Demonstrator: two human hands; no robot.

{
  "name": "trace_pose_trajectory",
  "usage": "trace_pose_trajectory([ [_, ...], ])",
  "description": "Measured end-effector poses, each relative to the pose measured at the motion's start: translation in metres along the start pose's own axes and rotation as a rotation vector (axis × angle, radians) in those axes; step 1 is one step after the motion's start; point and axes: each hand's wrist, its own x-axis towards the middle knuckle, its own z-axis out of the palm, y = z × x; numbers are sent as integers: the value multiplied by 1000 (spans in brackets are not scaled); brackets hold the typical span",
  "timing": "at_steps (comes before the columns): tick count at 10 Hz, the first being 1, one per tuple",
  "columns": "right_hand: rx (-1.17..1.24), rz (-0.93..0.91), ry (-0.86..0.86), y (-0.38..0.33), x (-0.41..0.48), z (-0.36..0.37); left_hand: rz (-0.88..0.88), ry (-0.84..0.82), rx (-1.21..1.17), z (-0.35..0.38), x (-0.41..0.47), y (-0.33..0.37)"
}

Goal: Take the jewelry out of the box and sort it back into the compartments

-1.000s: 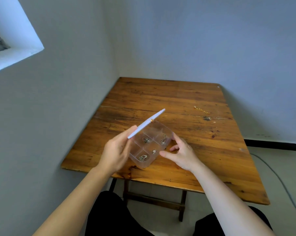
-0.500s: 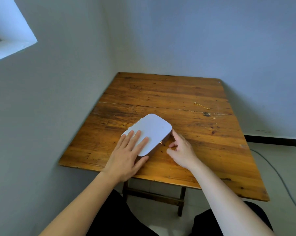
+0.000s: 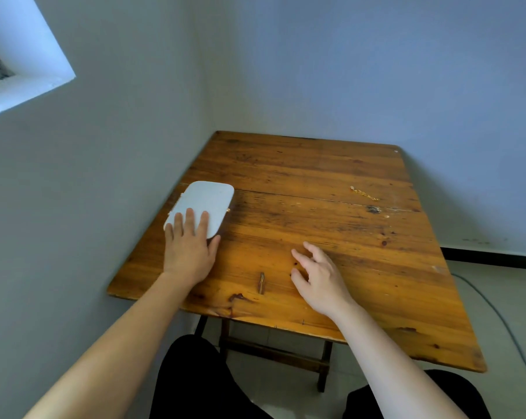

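The jewelry box (image 3: 205,201) lies closed near the left edge of the wooden table (image 3: 316,231), its pale rounded lid facing up, so the compartments and the pieces inside are hidden. My left hand (image 3: 189,249) rests flat on the lid's near end with fingers spread and the thumb at the box's side. My right hand (image 3: 319,276) hovers just over the table to the right, fingers loosely curled and apart, holding nothing. A thin gold chain (image 3: 363,193) lies on the table at the far right, well away from both hands.
Walls close in the table on the left and at the back. A small dark sliver (image 3: 261,282) lies on the wood between my hands. A cable (image 3: 497,316) runs across the floor on the right. My dark-clothed knees show below the table's front edge.
The lid went from raised to shut. My left hand then pushed the closed box left and farther away along the table. My right hand let go of the box and drew back.
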Motion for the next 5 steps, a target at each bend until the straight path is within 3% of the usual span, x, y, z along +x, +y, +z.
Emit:
trace_pose_trajectory([
  [5, 70, 36, -62, 0, 0, -4, -224, -136, -11, -14, 25, -28],
])
